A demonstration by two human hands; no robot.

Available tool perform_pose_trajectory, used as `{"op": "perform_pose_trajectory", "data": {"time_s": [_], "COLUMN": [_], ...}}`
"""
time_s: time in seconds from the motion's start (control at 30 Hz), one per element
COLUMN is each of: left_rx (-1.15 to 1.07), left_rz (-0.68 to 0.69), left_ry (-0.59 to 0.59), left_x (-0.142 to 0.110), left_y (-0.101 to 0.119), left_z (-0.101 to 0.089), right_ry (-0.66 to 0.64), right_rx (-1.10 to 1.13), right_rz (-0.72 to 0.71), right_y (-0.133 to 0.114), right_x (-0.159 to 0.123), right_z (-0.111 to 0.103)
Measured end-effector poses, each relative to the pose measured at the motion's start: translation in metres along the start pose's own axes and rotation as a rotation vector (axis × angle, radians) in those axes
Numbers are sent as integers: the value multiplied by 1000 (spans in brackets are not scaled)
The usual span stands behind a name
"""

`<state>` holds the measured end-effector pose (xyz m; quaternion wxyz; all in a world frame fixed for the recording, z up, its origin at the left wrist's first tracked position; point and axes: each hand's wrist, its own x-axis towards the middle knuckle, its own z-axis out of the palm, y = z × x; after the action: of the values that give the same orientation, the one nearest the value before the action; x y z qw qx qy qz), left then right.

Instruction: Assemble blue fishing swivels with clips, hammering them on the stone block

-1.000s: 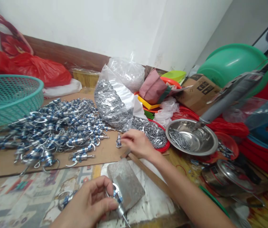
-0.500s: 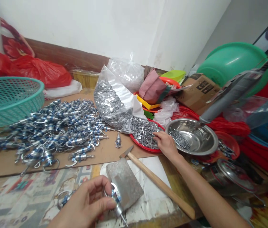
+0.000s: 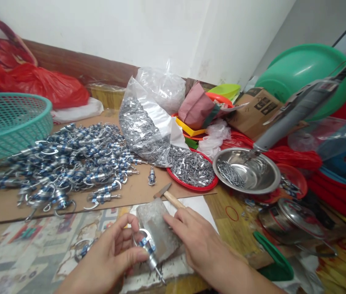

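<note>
My left hand pinches a blue-and-silver metal fitting between thumb and fingers. The fitting has a curved silver arm and a thin rod pointing down and right. Beside it, my right hand is over the right edge of a grey metal block, fingers curled and their tips drawn together. Whatever those fingertips hold, if anything, is hidden. A hammer lies behind the block; most of its wooden handle is covered by my right hand. One more fitting is partly hidden behind my left hand.
A large pile of similar fittings covers the cardboard at left, near a teal basket. A red tray of small metal pieces stands behind the hammer. Right of it is a steel bowl with pins, under a hanging grey power tool.
My right hand has left the small pieces in the red tray and come down and left to the block. My left hand still holds the fitting in nearly the same place.
</note>
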<state>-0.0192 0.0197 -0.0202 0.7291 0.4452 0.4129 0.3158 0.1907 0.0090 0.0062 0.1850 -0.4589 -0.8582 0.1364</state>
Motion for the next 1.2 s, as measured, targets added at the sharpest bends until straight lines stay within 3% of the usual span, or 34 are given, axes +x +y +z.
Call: {"op": "perform_pose_trajectory", "data": {"time_s": [0.07, 0.17, 0.27, 0.33, 0.43, 0.6, 0.73, 0.83, 0.97, 1.2], "left_rx": [3, 15, 10, -6, -16, -17, -20, -26, -27, -36], "left_rz": [-3, -16, -23, -16, -13, -3, 16, 31, 20, 20], "left_ry": [1, -5, -12, -13, -18, -21, -35, -41, -46, -59], "left_x": [0, -1, -1, 0, 1, 2, 2, 2, 0, 1], "left_y": [1, 7, 10, 9, 7, 5, 6, 6, 5, 6], "left_z": [0, 2, 3, 3, 2, 0, 0, -1, -1, 0], "right_ry": [27, 79, -27, -89, -72, -44, -82, -119, -136, -187], "right_rx": [52, 508, 1036, 1171, 1053, 342, 74, 27, 259, 581], "right_rz": [24, 203, 478, 550, 448, -57, -162, -229, -173, 286], "right_y": [2, 2, -1, -3, -2, -1, -2, -3, -8, -21], "right_x": [2, 8, 15, 19, 21, 17, 16, 19, 28, 41], "right_z": [-4, -7, -4, -1, 1, -4, -7, -6, -4, -5]}}
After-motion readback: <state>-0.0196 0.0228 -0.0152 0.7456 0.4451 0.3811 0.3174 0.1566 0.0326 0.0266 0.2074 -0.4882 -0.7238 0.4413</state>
